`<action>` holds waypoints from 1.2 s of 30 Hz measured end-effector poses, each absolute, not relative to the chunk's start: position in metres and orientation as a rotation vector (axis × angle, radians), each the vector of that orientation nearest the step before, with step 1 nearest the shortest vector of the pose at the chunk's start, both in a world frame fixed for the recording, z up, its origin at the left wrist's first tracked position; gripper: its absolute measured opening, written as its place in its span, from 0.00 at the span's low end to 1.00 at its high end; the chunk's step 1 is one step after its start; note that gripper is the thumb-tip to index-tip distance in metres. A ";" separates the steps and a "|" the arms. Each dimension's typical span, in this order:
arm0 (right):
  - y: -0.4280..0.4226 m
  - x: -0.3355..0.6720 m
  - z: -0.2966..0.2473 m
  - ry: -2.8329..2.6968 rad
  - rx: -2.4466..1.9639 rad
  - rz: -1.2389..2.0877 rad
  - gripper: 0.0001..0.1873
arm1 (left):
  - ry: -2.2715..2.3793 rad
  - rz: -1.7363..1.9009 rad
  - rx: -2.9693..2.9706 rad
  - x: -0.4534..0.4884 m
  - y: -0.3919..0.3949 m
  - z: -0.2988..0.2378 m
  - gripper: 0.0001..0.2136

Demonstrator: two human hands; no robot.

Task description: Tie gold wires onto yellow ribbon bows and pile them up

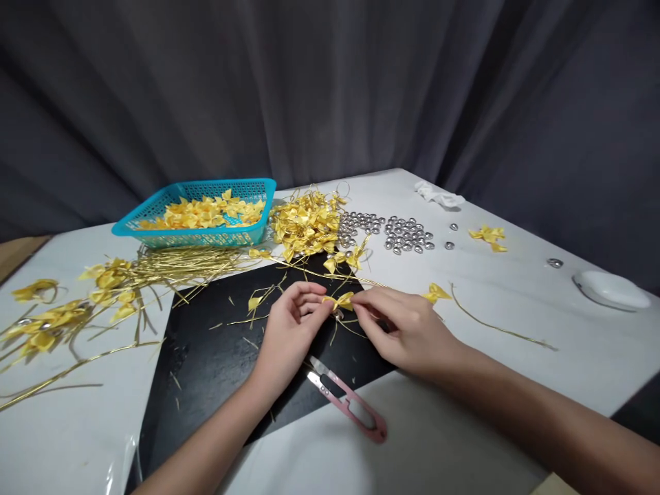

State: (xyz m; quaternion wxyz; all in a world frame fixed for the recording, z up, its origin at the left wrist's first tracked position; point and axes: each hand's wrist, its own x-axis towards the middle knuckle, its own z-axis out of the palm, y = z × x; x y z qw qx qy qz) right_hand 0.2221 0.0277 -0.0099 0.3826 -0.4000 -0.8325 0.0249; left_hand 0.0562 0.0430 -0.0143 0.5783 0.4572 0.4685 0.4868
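A glossy yellow ribbon bow (341,300) is pinched at nine o'clock by the curled left hand (295,316). Its three-o'clock tip is gripped by the part-closed right hand (410,323).

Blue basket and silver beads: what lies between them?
In the head view, a heap of yellow bows lies between the blue basket and the silver beads.

Two slender human arms, both bare as far as they show. The left forearm (221,426) is smooth and narrows to a slim wrist (261,371); the left hand (299,313) is ungloved, with slim fingers. The right forearm (526,405) — more of its length visible — is just as smooth, ending in an ungloved right hand (407,323) with a rounded back — fingernails too small to make out.
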 end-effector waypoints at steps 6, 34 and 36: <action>0.028 0.219 -0.010 -2.116 -0.957 0.094 0.07 | 1.094 1.114 1.075 0.057 0.042 -0.014 0.07; 0.026 0.217 -0.012 -2.129 -0.982 0.144 0.07 | 1.088 1.133 1.051 0.057 0.042 -0.010 0.09; 0.026 0.217 -0.012 -2.135 -0.995 0.142 0.07 | 1.083 1.129 1.058 0.057 0.042 -0.011 0.09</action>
